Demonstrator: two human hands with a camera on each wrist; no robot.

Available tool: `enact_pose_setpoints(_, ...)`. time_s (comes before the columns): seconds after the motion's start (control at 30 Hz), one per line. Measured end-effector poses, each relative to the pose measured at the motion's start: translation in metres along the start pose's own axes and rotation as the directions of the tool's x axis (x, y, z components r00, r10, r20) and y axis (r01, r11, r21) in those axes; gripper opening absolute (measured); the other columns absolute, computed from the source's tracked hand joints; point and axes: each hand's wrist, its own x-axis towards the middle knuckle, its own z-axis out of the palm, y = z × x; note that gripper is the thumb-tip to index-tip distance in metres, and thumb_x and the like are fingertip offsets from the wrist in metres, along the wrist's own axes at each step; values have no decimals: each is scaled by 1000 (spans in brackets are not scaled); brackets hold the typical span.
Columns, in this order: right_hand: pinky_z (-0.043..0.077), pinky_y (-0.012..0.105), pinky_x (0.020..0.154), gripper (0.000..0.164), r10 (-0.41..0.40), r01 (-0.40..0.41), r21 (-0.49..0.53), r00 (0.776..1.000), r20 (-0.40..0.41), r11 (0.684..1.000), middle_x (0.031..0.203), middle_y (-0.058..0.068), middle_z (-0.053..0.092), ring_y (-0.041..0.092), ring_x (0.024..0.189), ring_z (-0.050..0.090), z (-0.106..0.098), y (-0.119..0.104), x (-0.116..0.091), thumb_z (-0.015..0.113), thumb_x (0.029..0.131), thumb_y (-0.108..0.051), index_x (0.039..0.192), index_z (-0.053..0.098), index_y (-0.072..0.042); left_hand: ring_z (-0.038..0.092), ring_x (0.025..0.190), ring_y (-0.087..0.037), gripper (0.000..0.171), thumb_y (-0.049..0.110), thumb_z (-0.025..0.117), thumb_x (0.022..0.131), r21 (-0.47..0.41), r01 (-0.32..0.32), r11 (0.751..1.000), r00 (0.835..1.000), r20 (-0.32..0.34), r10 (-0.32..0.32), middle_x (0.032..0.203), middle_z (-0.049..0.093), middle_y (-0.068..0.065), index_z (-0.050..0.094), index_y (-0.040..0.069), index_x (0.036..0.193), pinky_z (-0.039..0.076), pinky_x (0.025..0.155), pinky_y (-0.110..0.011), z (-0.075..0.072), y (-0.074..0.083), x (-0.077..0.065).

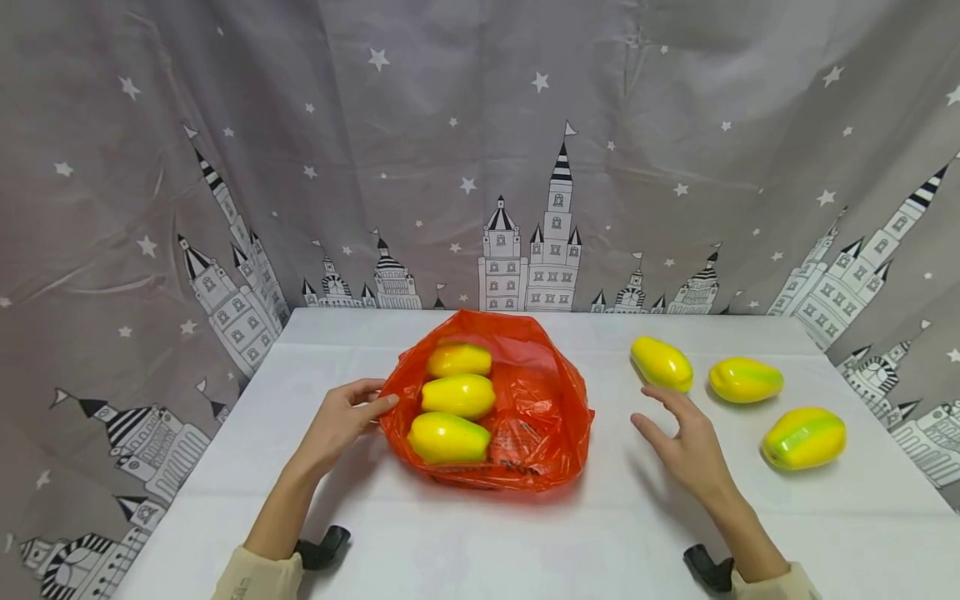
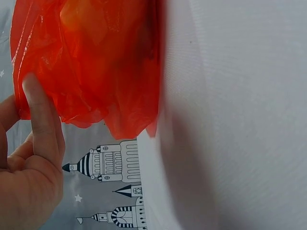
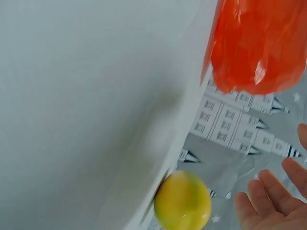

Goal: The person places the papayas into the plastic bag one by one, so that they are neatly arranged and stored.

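A red plastic bag (image 1: 525, 408) sits around the middle of the white table (image 1: 525, 542), nearer its far edge, its mouth gaping upward. Three yellow fruits (image 1: 458, 397) lie one behind another in the bag's left half. Three more lie loose to the right: one fruit (image 1: 662, 364) nearest the bag, a second fruit (image 1: 746, 380) beside it, and a third fruit (image 1: 804, 438) closest to the table's right edge.

The left hand (image 1: 341, 425) pinches the bag's left rim, thumb over the edge and fingers along the outside. The right hand (image 1: 688, 442) is released, thumb and fingers spread, holding nothing, just beside the nearest loose fruit.

The bag looks thin, light and limp; its wall would likely fold under a push and could stretch or tear if pulled hard, so the rim seems the best place to hold it. The fruits look firm, with a glossy skin that may slip or roll under a fingertip grip. Their weight is hard to judge; the shine suggests light imitation fruit. Thumb and fingers across the thick middle should hold better than a pinch at a tapered end.
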Motion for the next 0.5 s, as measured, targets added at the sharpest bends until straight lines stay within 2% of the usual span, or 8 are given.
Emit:
enact_pose_setpoints(0.23,31,63,105,44,45,-46,12,998,45,999,131,30,52,47,126,43,-5,21,16,72,88,-5,125,57,11,63,84,-19,48,25,67,96,-2,3,1000,1000,1,-3,100,62,-15,57,-8,130,57,76,-29,1,0,0)
enact_pose_setpoints(0.5,26,63,109,53,116,-117,2,991,60,993,142,33,41,49,133,34,-6,29,36,70,92,-12,134,48,11,63,84,-19,49,24,67,96,-4,2,1000,1000,0,-2,101,61,-15,57,-8,130,58,75,-29,2,-2,2)
